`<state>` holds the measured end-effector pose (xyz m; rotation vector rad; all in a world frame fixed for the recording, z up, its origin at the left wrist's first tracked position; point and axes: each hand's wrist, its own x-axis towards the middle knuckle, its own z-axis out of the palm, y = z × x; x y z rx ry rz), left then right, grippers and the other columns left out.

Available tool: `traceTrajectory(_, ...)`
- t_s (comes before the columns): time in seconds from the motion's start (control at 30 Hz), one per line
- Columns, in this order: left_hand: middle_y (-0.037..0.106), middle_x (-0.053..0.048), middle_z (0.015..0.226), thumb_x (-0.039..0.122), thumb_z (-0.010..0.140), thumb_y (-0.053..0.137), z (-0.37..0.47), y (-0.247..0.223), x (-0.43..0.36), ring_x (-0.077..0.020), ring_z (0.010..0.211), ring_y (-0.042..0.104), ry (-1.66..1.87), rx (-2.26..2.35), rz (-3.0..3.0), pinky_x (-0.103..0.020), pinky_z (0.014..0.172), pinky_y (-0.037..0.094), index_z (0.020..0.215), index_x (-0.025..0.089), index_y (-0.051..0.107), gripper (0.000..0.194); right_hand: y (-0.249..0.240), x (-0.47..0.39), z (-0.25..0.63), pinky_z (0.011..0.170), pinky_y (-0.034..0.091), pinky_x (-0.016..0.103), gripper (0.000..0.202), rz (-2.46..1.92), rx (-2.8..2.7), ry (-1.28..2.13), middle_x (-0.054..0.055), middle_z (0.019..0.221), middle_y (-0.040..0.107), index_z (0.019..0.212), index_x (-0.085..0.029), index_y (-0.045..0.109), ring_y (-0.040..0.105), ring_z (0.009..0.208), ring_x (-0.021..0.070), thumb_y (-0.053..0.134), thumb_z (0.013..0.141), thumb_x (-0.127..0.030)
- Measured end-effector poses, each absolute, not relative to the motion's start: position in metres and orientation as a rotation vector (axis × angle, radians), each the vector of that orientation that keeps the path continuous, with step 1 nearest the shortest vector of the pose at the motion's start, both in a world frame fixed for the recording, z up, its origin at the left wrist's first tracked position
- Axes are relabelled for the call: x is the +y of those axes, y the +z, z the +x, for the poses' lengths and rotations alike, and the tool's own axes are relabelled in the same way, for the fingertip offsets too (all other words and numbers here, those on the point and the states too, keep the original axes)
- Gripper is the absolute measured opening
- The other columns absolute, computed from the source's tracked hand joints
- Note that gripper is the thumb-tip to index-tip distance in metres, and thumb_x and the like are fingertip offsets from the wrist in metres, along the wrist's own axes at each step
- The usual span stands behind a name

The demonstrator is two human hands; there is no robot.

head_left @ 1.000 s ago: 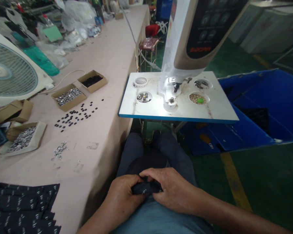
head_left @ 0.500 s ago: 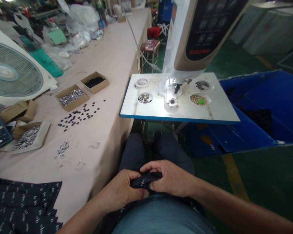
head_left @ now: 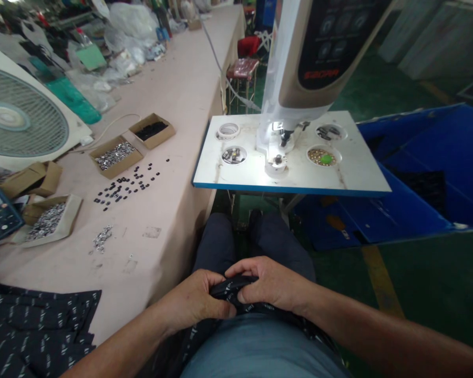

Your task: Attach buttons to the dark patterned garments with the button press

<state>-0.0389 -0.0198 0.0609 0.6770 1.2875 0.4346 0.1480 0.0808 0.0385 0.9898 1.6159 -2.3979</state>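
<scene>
Over my lap, a piece of black fabric [head_left: 230, 290] with small white print is bunched between both hands. My left hand [head_left: 197, 300] grips its left side, thumb on top. On the other side my right hand [head_left: 274, 283] pinches the folded edge, its index finger reaching toward the left fingertips. The rest of the cloth runs down against my body and is partly hidden by the arms. Ahead of my knees stands a white snap-press machine [head_left: 299, 68] with a lit die [head_left: 276, 160], apart from both hands.
The machine's white table [head_left: 236, 178] has round cups of small metal parts. To the left, a cloth-covered bench [head_left: 173, 157] carries boxes of metal fasteners [head_left: 114, 156], loose black caps [head_left: 122, 188], a fan [head_left: 16, 115] and more printed fabric [head_left: 31, 325]. A blue bin [head_left: 378, 210] stands right.
The fabric has shifted slightly in my hands, showing more of its printed surface. Both hands keep their hold and have moved very little. The view has tilted slightly.
</scene>
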Motion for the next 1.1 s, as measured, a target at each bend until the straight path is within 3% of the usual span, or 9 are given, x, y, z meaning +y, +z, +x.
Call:
traceTrajectory(0.23, 0.050, 0.005, 0.071, 0.035, 0.066, 0.080, -0.042, 0.062, -0.015, -0.0092, 0.066, 0.039, 0.484, 1.290, 0.747, -0.022, 0.061, 0.028, 0.080, 0.012, 0.065, 0.030, 0.047, 0.080, 0.146, 0.063, 0.046, 0.020, 0.049, 1.019, 1.747, -2.371, 0.002, 0.094, 0.077, 0.116, -0.017, 0.070, 0.066, 0.074, 0.0134, 0.069, 0.067, -0.013)
traceTrajectory(0.37, 0.046, 0.006, 0.066, 0.035, 0.070, 0.077, -0.039, 0.060, -0.017, -0.0084, 0.062, 0.035, 0.475, 1.336, 0.755, -0.022, 0.057, 0.025, 0.078, 0.012, 0.063, 0.029, 0.049, 0.083, 0.148, 0.064, 0.047, 0.021, 0.049, 1.024, 1.746, -2.333, 0.002, 0.094, 0.077, 0.117, -0.017, 0.070, 0.067, 0.074, 0.0143, 0.069, 0.068, -0.014)
traceTrajectory(0.6, 0.044, 0.006, 0.064, 0.031, 0.069, 0.075, -0.038, 0.065, -0.017, -0.0079, 0.060, 0.032, 0.438, 1.325, 0.759, -0.023, 0.055, 0.022, 0.077, 0.011, 0.065, 0.024, 0.053, 0.091, 0.153, 0.074, 0.049, 0.025, 0.064, 0.828, 1.926, -2.238, 0.002, 0.103, 0.076, 0.127, -0.020, 0.067, 0.068, 0.088, 0.0190, 0.081, 0.065, -0.023)
traceTrajectory(0.8, 0.047, 0.005, 0.067, 0.029, 0.069, 0.073, -0.039, 0.067, -0.015, -0.0085, 0.062, 0.036, 0.434, 1.313, 0.772, -0.023, 0.057, 0.025, 0.084, 0.011, 0.069, 0.024, 0.053, 0.088, 0.150, 0.067, 0.047, 0.023, 0.061, 0.821, 1.945, -2.242, 0.001, 0.103, 0.077, 0.128, -0.022, 0.067, 0.069, 0.083, 0.0179, 0.071, 0.067, -0.015)
traceTrajectory(1.1, 0.042, 0.006, 0.061, 0.035, 0.067, 0.076, -0.030, 0.061, -0.016, -0.0076, 0.058, 0.032, 0.557, 1.376, 0.768, -0.023, 0.054, 0.022, 0.071, 0.013, 0.061, 0.027, 0.064, 0.093, 0.152, 0.067, 0.047, 0.023, 0.054, 0.875, 2.016, -2.160, 0.001, 0.096, 0.076, 0.122, -0.020, 0.069, 0.069, 0.081, 0.0181, 0.069, 0.068, -0.014)
